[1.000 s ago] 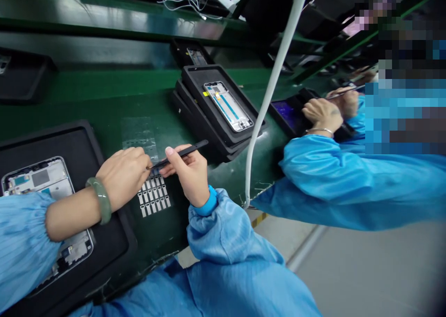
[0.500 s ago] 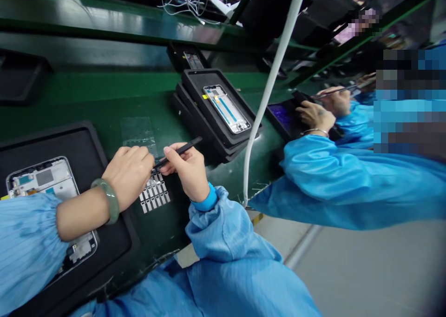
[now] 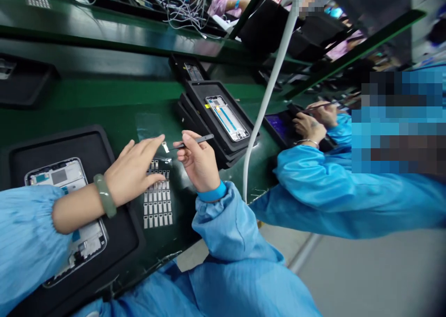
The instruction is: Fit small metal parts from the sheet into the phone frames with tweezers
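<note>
My right hand (image 3: pixel 198 161) is closed on a pair of dark tweezers (image 3: pixel 195 141). At their tip hangs a small pale sticker (image 3: pixel 165 147), lifted above the table. Over the upper part of a sheet of small pale stickers (image 3: pixel 158 208), my left hand (image 3: pixel 137 170) is held with its fingers spread and nothing in them. That sheet lies on the green table, its top rows partly covered by the left hand. Under my left forearm a phone frame (image 3: pixel 55 175) rests in a black tray (image 3: pixel 99 142); the forearm and sleeve hide its middle.
Stacked black trays (image 3: pixel 195 91) stand beyond my right hand, the top one holding another phone frame (image 3: pixel 228 118). A white cable (image 3: pixel 270 87) hangs in front of them. To the right, a co-worker's hands (image 3: pixel 310 126) work over a dark tray. White wires (image 3: pixel 191 17) lie on the upper shelf.
My hands have moved apart. The left has opened and uncovered more of the sticker sheet. In my right hand the tweezers now hold a sticker clear of the sheet.
</note>
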Action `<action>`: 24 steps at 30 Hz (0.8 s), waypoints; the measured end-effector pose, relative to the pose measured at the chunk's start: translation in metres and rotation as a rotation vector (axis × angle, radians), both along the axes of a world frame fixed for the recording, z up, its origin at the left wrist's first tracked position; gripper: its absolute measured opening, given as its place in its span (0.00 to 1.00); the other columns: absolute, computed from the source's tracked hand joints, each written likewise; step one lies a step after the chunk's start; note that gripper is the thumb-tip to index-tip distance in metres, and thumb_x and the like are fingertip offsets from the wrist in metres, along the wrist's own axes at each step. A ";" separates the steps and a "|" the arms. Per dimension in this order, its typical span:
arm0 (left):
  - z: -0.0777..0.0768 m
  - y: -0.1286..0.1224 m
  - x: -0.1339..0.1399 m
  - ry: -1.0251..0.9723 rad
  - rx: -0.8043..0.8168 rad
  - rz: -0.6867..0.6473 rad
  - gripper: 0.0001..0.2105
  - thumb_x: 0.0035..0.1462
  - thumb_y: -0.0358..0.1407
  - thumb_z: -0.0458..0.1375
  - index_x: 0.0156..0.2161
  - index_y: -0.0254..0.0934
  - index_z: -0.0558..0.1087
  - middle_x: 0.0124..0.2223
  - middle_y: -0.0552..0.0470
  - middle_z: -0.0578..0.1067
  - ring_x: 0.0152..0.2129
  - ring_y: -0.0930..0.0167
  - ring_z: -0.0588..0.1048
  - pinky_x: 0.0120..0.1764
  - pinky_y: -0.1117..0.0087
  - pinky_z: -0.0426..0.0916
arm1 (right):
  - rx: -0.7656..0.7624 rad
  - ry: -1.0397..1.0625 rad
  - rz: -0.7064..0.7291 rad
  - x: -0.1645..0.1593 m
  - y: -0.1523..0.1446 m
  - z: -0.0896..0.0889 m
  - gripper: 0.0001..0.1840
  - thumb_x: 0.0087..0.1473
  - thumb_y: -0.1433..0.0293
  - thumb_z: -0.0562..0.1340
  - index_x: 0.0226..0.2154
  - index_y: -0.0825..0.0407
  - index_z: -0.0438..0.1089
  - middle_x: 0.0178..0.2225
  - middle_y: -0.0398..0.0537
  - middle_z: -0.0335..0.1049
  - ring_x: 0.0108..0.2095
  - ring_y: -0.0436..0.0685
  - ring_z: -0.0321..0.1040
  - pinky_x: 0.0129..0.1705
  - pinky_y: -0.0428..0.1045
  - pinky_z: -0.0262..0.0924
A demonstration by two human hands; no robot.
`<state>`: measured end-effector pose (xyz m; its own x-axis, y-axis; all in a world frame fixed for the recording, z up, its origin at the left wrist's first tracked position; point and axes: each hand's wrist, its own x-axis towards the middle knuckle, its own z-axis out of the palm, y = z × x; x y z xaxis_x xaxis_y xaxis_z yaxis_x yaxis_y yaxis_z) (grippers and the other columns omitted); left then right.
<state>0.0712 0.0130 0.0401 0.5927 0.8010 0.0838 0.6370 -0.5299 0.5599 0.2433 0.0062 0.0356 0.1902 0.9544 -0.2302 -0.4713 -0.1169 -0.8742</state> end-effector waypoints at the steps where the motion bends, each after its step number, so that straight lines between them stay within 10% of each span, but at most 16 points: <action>1: 0.006 -0.001 -0.005 -0.109 -0.035 0.036 0.29 0.54 0.44 0.59 0.59 0.36 0.61 0.56 0.42 0.70 0.53 0.62 0.69 0.57 0.54 0.60 | 0.041 -0.002 0.001 -0.005 0.000 0.004 0.14 0.47 0.66 0.68 0.37 0.53 0.68 0.25 0.41 0.77 0.19 0.43 0.70 0.21 0.36 0.66; 8: 0.041 -0.015 -0.059 -0.407 -0.376 0.291 0.14 0.53 0.48 0.55 0.30 0.39 0.72 0.27 0.55 0.73 0.27 0.71 0.72 0.31 0.72 0.67 | 0.245 -0.110 0.229 -0.066 -0.002 0.023 0.15 0.49 0.62 0.67 0.38 0.50 0.68 0.28 0.40 0.76 0.21 0.45 0.73 0.24 0.40 0.69; 17: 0.039 -0.025 -0.148 -0.284 -0.750 0.192 0.16 0.53 0.48 0.54 0.23 0.39 0.71 0.24 0.56 0.72 0.19 0.75 0.68 0.25 0.75 0.65 | 0.337 -0.188 0.716 -0.123 0.006 0.040 0.12 0.46 0.65 0.70 0.31 0.53 0.70 0.26 0.41 0.74 0.25 0.49 0.75 0.27 0.43 0.72; 24: 0.007 -0.043 -0.194 0.040 0.036 0.353 0.22 0.54 0.56 0.53 0.47 0.44 0.68 0.46 0.49 0.75 0.44 0.60 0.73 0.44 0.58 0.70 | 0.166 -0.189 0.624 -0.157 0.032 0.016 0.16 0.47 0.59 0.68 0.34 0.51 0.68 0.27 0.39 0.74 0.24 0.48 0.75 0.26 0.41 0.71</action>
<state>-0.1231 -0.0301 0.0474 0.2831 0.9541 0.0978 0.8053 -0.2919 0.5160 0.0864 0.0384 0.0516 -0.3859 0.9183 -0.0882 -0.1958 -0.1749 -0.9649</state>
